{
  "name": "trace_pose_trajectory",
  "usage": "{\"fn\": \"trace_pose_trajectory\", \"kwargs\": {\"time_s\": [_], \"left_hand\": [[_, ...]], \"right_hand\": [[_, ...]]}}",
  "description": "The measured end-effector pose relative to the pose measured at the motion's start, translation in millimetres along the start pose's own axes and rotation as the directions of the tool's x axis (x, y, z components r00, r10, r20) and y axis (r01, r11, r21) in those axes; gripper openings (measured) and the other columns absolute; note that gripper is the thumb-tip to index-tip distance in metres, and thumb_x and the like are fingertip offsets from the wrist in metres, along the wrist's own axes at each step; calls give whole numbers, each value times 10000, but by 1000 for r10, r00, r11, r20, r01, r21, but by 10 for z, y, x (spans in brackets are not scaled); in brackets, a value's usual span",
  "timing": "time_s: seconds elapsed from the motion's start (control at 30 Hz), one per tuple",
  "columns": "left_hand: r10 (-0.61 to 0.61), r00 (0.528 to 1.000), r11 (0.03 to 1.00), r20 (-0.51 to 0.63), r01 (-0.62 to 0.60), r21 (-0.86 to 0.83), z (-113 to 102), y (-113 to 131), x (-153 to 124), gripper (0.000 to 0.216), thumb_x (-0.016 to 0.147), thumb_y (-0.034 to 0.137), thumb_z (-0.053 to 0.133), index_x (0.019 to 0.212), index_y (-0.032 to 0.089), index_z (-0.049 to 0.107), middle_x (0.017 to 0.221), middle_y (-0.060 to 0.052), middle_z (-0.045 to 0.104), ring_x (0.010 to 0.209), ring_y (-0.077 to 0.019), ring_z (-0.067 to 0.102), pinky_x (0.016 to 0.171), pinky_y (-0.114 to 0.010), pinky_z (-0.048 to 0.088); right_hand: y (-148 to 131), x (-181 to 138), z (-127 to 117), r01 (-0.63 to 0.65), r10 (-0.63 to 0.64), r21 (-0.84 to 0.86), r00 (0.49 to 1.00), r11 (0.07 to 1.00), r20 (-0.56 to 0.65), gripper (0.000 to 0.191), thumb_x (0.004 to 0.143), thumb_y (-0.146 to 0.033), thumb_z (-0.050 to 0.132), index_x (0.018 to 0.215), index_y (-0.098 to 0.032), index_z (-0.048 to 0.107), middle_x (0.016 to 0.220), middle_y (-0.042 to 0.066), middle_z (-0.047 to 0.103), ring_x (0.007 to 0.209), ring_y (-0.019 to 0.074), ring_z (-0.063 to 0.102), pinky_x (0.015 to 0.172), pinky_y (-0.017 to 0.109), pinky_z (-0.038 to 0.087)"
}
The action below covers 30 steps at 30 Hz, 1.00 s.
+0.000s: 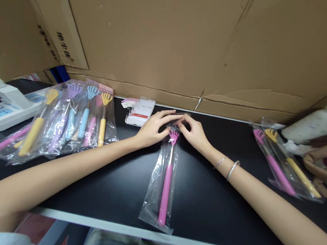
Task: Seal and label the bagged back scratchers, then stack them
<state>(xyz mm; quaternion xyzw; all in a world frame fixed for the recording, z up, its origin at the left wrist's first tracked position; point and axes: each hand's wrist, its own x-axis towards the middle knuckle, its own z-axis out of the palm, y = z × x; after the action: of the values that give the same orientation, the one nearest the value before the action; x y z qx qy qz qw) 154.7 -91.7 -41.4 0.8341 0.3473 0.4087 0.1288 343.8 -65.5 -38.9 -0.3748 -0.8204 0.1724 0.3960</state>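
A pink back scratcher point(165, 192) with a hand-shaped head lies in a clear plastic bag point(152, 196) on the black table before me, its head pointing away. At the bag's far end, my left hand point(157, 126) has its fingers bent over the top edge, thumb beside the scratcher's head. My right hand point(194, 132) meets it there, thumb and index finger pinched at the same edge. Both hands appear closed on the bag's top; the exact grip is partly hidden by the fingers.
Several bagged back scratchers point(84, 121) lie in a pile at left, beside a power strip point(8, 109) with plugs. A phone point(140, 112) lies behind my left hand. Two bagged scratchers point(279, 172) rest at right, near a bottle point(317, 123). Cardboard point(176, 38) walls the back.
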Motion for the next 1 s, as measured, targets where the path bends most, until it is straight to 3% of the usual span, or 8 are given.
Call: {"fn": "trace_pose_trajectory", "kwargs": {"time_s": [0.1,0.27,0.6,0.77,1.0], "left_hand": [[-45,999,999,-1,45,7,7,-28,2,415,827,175,462,1226,253,546,1376,-51,454,1281,-230,406,1102,-426,313],[-86,996,990,-14,83,-117,32,-118,23,346,842,175,456,1170,209,560,1234,-71,569,1192,-198,488,1069,-387,356],[-112,994,991,-2,111,-76,22,-60,17,169,842,176,459,926,205,602,1028,-32,627,1017,-183,552,953,-364,424],[-147,989,989,30,148,-16,17,-49,21,167,852,195,452,914,213,606,969,-21,632,959,-185,555,923,-360,427],[-187,982,982,4,187,-11,8,-22,12,134,843,204,459,908,211,576,943,-14,631,900,-177,560,858,-333,447]], "right_hand": [[-18,3,-9,-10,10,28,1000,1000,3,118,842,-257,498,793,-198,587,844,42,668,818,201,608,801,345,450],[-54,6,-29,8,-9,57,1000,998,20,214,870,-272,458,743,-193,612,833,37,668,865,193,587,848,341,424],[-52,1,-11,17,-17,-54,1000,998,0,197,853,-233,476,748,-204,641,831,36,680,901,202,556,853,346,418],[-25,-10,-2,3,-3,-96,1000,995,-1,139,821,-205,497,857,-221,631,925,28,676,914,204,564,831,349,438],[-95,-41,-2,68,-77,-262,997,963,-22,154,866,-264,476,853,-209,620,847,44,638,866,195,568,769,311,440]]}}
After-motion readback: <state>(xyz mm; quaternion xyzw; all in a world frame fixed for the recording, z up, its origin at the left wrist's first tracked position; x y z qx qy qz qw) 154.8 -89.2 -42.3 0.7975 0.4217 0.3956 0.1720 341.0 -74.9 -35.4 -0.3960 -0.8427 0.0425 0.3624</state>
